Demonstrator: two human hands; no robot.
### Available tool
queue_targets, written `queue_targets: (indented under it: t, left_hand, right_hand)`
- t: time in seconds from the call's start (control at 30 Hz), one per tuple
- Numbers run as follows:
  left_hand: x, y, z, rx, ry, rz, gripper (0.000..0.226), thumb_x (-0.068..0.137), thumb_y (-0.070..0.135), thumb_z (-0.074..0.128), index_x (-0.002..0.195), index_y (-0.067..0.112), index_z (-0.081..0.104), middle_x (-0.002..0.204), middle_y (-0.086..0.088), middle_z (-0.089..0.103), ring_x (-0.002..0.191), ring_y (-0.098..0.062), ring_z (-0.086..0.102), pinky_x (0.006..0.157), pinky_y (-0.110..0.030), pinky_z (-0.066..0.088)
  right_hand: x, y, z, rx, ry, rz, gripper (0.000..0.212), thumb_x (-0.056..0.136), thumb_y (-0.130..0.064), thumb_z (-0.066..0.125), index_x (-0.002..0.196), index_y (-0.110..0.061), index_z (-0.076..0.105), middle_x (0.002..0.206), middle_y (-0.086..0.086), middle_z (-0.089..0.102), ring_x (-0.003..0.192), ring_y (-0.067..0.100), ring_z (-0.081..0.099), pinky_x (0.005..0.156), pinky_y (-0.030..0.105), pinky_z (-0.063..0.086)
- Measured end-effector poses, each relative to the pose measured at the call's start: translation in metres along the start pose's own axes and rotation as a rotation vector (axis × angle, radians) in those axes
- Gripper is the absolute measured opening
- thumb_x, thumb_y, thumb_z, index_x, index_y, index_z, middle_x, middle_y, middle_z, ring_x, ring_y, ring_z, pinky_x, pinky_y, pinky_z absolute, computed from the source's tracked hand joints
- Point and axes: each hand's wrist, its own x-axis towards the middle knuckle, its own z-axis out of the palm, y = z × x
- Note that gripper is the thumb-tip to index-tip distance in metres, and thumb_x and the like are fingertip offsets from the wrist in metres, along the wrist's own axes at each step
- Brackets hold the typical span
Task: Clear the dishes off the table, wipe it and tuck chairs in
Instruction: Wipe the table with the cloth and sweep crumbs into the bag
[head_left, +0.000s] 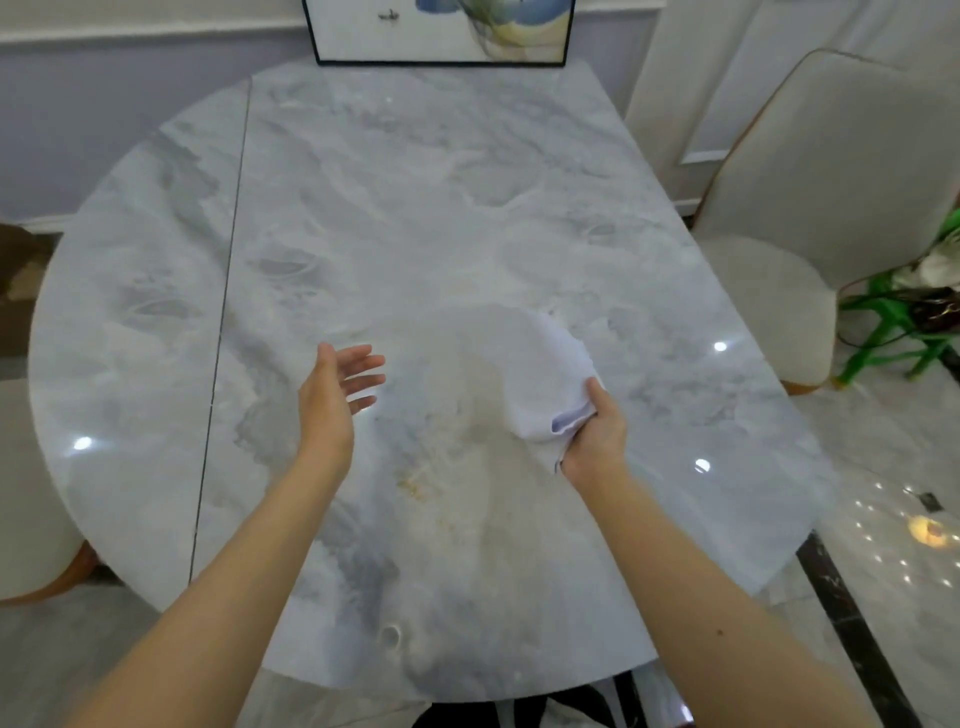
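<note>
A round grey-white marble table (405, 208) fills the view, with no dishes on it. My right hand (597, 431) grips a bunched white cloth (540, 374) just above the table's near middle. The cloth is blurred and fans out toward the far left of that hand. My left hand (335, 387) hovers to the left of the cloth, palm turned inward and fingers straight, holding nothing. Faint yellowish crumbs (415, 486) lie on the tabletop between my forearms.
A cream upholstered chair (810, 218) stands pulled out at the table's right side. Part of another cream chair (31, 493) shows at the left edge. A framed picture (441, 31) leans on the wall behind the table. A green stool (904, 322) stands at far right.
</note>
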Motion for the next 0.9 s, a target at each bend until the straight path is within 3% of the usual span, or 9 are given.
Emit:
queue_targets:
  t: [0.07, 0.17, 0.47, 0.53, 0.67, 0.73, 0.8, 0.83, 0.9]
  left_hand:
    - [-0.002, 0.0, 0.015, -0.013, -0.018, -0.005, 0.049, 0.102, 0.039, 0.021, 0.09, 0.018, 0.063, 0.09, -0.001, 0.067, 0.076, -0.016, 0.062, 0.068, -0.028, 0.046]
    - [-0.002, -0.005, 0.036, -0.007, -0.043, -0.009, 0.05, 0.102, 0.039, 0.021, 0.089, 0.018, 0.063, 0.091, -0.002, 0.068, 0.076, -0.016, 0.063, 0.067, -0.028, 0.045]
    - [0.001, -0.029, 0.089, 0.063, -0.073, -0.063, 0.052, 0.102, 0.04, 0.02, 0.089, 0.018, 0.064, 0.093, -0.002, 0.069, 0.08, -0.019, 0.064, 0.072, -0.031, 0.047]
    - [0.004, -0.034, 0.101, 0.075, -0.067, -0.072, 0.052, 0.102, 0.04, 0.02, 0.091, 0.017, 0.065, 0.094, -0.002, 0.069, 0.08, -0.02, 0.064, 0.07, -0.03, 0.046]
    - [0.008, -0.039, 0.12, 0.086, -0.052, -0.083, 0.052, 0.102, 0.04, 0.019, 0.091, 0.017, 0.065, 0.095, -0.003, 0.069, 0.082, -0.019, 0.064, 0.071, -0.029, 0.046]
    - [0.011, -0.042, 0.13, 0.083, -0.037, -0.095, 0.052, 0.102, 0.039, 0.019, 0.093, 0.016, 0.065, 0.095, -0.004, 0.068, 0.082, -0.019, 0.064, 0.072, -0.03, 0.046]
    - [0.013, -0.045, 0.137, 0.082, -0.026, -0.098, 0.052, 0.102, 0.039, 0.019, 0.097, 0.012, 0.064, 0.096, -0.005, 0.068, 0.081, -0.019, 0.064, 0.071, -0.03, 0.046]
    - [0.014, -0.047, 0.139, 0.08, -0.02, -0.099, 0.052, 0.102, 0.038, 0.019, 0.099, 0.011, 0.063, 0.096, -0.005, 0.068, 0.081, -0.019, 0.064, 0.071, -0.029, 0.046]
    - [0.016, -0.051, 0.141, 0.077, -0.005, -0.1, 0.051, 0.102, 0.038, 0.019, 0.098, 0.012, 0.063, 0.095, -0.004, 0.068, 0.079, -0.017, 0.064, 0.07, -0.029, 0.046]
  right_hand:
    - [0.006, -0.028, -0.011, -0.043, 0.022, -0.077, 0.062, 0.097, -0.026, 0.037, 0.049, -0.008, 0.072, 0.041, 0.007, 0.06, 0.052, 0.018, 0.066, 0.087, 0.036, 0.047]
    - [0.018, -0.063, -0.031, -0.09, 0.103, -0.189, 0.067, 0.097, -0.027, 0.036, 0.042, -0.007, 0.069, 0.032, 0.009, 0.05, 0.049, 0.017, 0.062, 0.092, 0.036, 0.046]
    - [0.067, -0.135, -0.087, -0.238, 0.32, -0.298, 0.046, 0.097, -0.036, 0.035, 0.071, -0.007, 0.06, 0.028, 0.005, 0.045, 0.051, 0.015, 0.057, 0.101, 0.039, 0.038]
    - [0.08, -0.147, -0.098, -0.269, 0.341, -0.331, 0.047, 0.098, -0.034, 0.034, 0.069, -0.006, 0.058, 0.026, 0.004, 0.043, 0.045, 0.013, 0.055, 0.096, 0.036, 0.042]
    - [0.107, -0.166, -0.113, -0.35, 0.319, -0.389, 0.051, 0.09, -0.041, 0.038, 0.102, 0.004, 0.056, 0.026, 0.002, 0.044, 0.04, 0.008, 0.054, 0.083, 0.026, 0.045]
    - [0.122, -0.171, -0.117, -0.44, 0.314, -0.396, 0.044, 0.094, -0.038, 0.036, 0.097, 0.001, 0.055, 0.027, 0.002, 0.045, 0.047, 0.007, 0.056, 0.094, 0.029, 0.043]
    - [0.143, -0.168, -0.12, -0.554, 0.301, -0.356, 0.044, 0.099, -0.034, 0.033, 0.077, -0.004, 0.057, 0.027, 0.002, 0.045, 0.057, 0.011, 0.056, 0.102, 0.029, 0.034]
    - [0.152, -0.164, -0.121, -0.621, 0.289, -0.315, 0.044, 0.098, -0.036, 0.035, 0.07, -0.008, 0.054, 0.027, 0.0, 0.047, 0.062, 0.012, 0.053, 0.102, 0.029, 0.032]
    - [0.174, -0.152, -0.122, -0.69, 0.254, -0.201, 0.035, 0.09, -0.047, 0.043, 0.078, -0.015, 0.052, 0.035, -0.004, 0.052, 0.067, 0.013, 0.049, 0.093, 0.031, 0.037]
